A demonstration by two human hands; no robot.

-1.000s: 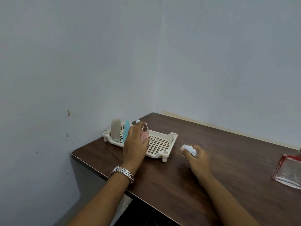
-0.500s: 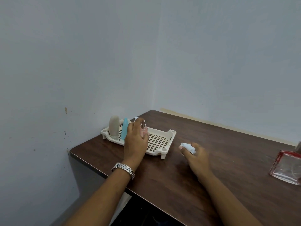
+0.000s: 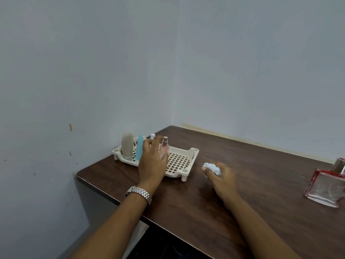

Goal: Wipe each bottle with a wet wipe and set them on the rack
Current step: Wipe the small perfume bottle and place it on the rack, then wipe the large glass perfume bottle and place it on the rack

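A cream slotted rack [image 3: 188, 170] sits on the brown table near the left corner. In it stand a beige bottle [image 3: 127, 145], a light blue bottle [image 3: 139, 149], a white-capped bottle [image 3: 152, 135] mostly hidden behind my fingers, and a small pink spray bottle [image 3: 164, 148]. My left hand [image 3: 152, 163] hovers over the rack with its fingers spread; the thumb lies against the pink bottle's base. My right hand [image 3: 223, 181] rests on the table to the right of the rack and pinches a crumpled white wet wipe [image 3: 212, 167].
A square clear glass perfume bottle [image 3: 325, 188] with red edges and a silver cap stands at the far right of the table [image 3: 196, 206]. Walls close in behind and on the left. The table's front left edge runs just under my left wrist.
My left hand's fingers have loosened and spread away from the pink spray bottle, which now stands on the rack. My right hand with the wipe has stayed in place.
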